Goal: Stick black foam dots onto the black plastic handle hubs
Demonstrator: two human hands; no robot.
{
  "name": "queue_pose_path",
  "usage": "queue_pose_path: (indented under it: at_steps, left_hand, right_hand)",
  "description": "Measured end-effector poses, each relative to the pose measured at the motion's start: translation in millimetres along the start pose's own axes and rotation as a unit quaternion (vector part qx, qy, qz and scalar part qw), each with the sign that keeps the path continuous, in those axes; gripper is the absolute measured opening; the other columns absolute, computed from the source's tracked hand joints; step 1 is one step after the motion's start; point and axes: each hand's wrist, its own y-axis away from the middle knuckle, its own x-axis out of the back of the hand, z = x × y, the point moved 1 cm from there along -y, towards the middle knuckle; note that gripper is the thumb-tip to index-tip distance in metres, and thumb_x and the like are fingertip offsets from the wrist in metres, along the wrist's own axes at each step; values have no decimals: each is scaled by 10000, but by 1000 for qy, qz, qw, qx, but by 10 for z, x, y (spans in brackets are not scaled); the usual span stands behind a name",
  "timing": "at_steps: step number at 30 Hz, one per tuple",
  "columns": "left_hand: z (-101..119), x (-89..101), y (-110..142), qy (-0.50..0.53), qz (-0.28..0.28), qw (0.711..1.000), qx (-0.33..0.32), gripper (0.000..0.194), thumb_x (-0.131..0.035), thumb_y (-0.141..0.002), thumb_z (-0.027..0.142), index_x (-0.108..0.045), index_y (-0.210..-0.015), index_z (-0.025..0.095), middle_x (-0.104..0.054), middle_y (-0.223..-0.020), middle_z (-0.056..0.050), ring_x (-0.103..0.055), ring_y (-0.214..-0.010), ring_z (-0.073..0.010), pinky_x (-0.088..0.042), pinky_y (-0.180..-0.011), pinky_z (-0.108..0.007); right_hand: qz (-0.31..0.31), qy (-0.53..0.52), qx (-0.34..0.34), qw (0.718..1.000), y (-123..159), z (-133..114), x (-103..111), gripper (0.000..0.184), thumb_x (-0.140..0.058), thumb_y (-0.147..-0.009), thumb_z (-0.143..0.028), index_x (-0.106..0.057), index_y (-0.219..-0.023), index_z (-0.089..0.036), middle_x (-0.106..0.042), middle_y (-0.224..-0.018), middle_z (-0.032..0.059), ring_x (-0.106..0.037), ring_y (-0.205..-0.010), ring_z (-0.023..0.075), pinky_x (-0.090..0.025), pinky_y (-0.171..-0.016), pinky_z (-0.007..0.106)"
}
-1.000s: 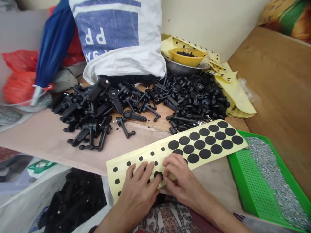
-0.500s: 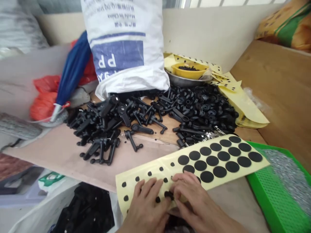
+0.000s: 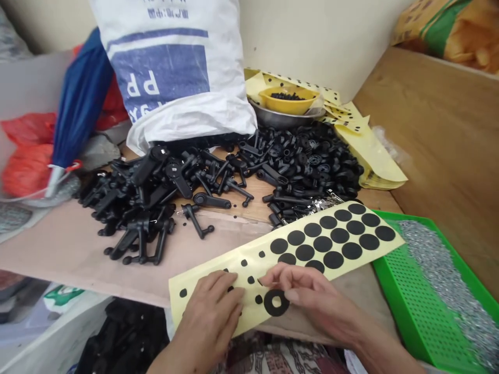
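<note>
My left hand (image 3: 212, 311) lies on the left part of a pale yellow backing sheet (image 3: 218, 267), fingers stretched out flat. My right hand (image 3: 317, 298) is closed at the sheet's near edge, its thumb and fingertips on a black ring-shaped sticker (image 3: 268, 306). Yellow shows through the ring's hole, and a small black dot (image 3: 259, 299) sits on the sheet just left of it. More small dots are spread over the left half. Rows of round black stickers (image 3: 322, 244) cover the right half. My fingers hide part of the sheet.
Black plastic crank handles (image 3: 140, 202) are heaped behind the sheet, beside a pile of round black parts (image 3: 312, 150). A white sack (image 3: 187, 104) stands behind them. A green tray (image 3: 417, 306) with small metal pieces is at right. A yellow bowl (image 3: 288, 106) and a blue umbrella (image 3: 80, 98) are farther back.
My right hand has drawn away from the left with the ring sticker, which now shows clear of my fingers. The view has shifted, so the things on the table appear farther left.
</note>
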Motion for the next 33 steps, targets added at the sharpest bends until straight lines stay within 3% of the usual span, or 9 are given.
queue_pose_path:
  at_steps: [5,13,17,20,23,26,28,30,33]
  left_hand:
    - [54,-23,-106,-45,2,999,-21,238,-436,-867,84,-594,-1023,168,-633,-1075,-111,-540,-978,-254,-490,-798,-387]
    - [125,-160,-256,-139,-67,987,-55,361,-441,-802,31,-578,-1109,164,-627,-1034,-108,-550,-881,-275,-445,-662,-385]
    - [117,-195,-307,-157,-79,983,-46,296,-467,-817,55,-578,-1065,173,-617,-1034,-91,-542,-848,-260,-423,-648,-376]
    - [120,-226,-315,-180,-101,977,-44,292,-490,-813,57,-568,-1066,177,-603,-1064,-91,-536,-847,-251,-419,-654,-369]
    - [156,-234,-310,-201,-122,971,-54,313,-524,-813,86,-548,-1111,177,-589,-1120,-101,-538,-864,-251,-434,-670,-368]
    - [149,-167,-310,-170,-127,976,-45,301,-551,-808,135,-549,-1102,204,-615,-1043,-75,-551,-803,-231,-454,-642,-343]
    - [58,-56,-325,-123,-97,988,-20,269,-519,-832,152,-551,-1094,210,-627,-971,-62,-566,-786,-216,-477,-652,-326]
    - [-114,106,-365,-102,-28,994,39,237,-447,-881,165,-553,-1092,185,-638,-952,-81,-596,-823,-216,-501,-697,-322]
    - [-434,342,-493,-137,19,962,237,270,-400,-921,233,-548,-1124,136,-663,-964,-137,-639,-881,-274,-514,-743,-379]
  right_hand:
    - [24,-3,-41,999,-17,-52,-7,264,-714,-665,-372,-523,-603,-200,-596,-1056,90,-482,-1105,294,-348,-940,386]
    - [26,7,-56,998,39,-40,16,268,-710,-682,-383,-520,-621,-204,-582,-1145,104,-463,-1158,309,-339,-965,416]
    - [27,7,-49,998,49,-11,31,281,-710,-699,-406,-527,-636,-203,-578,-1168,110,-486,-1143,312,-347,-967,429]
    - [73,29,-28,997,91,-46,83,293,-716,-712,-423,-540,-635,-201,-577,-1188,104,-503,-1124,306,-363,-957,420]
    - [104,24,7,994,128,-101,141,313,-713,-723,-440,-535,-626,-202,-611,-1126,93,-531,-1085,298,-381,-941,404]
    - [97,23,17,995,99,-101,171,339,-712,-718,-462,-527,-609,-200,-634,-1035,98,-555,-997,295,-432,-856,384]
    - [89,38,22,995,43,-73,180,339,-705,-724,-467,-531,-606,-202,-637,-1005,104,-549,-980,297,-450,-817,373]
    - [82,48,23,995,-24,-41,189,328,-695,-736,-467,-537,-613,-206,-641,-1009,105,-547,-993,301,-462,-804,364]
    - [82,58,13,995,-112,6,214,313,-696,-730,-470,-550,-627,-213,-657,-1020,106,-567,-987,314,-489,-768,359]
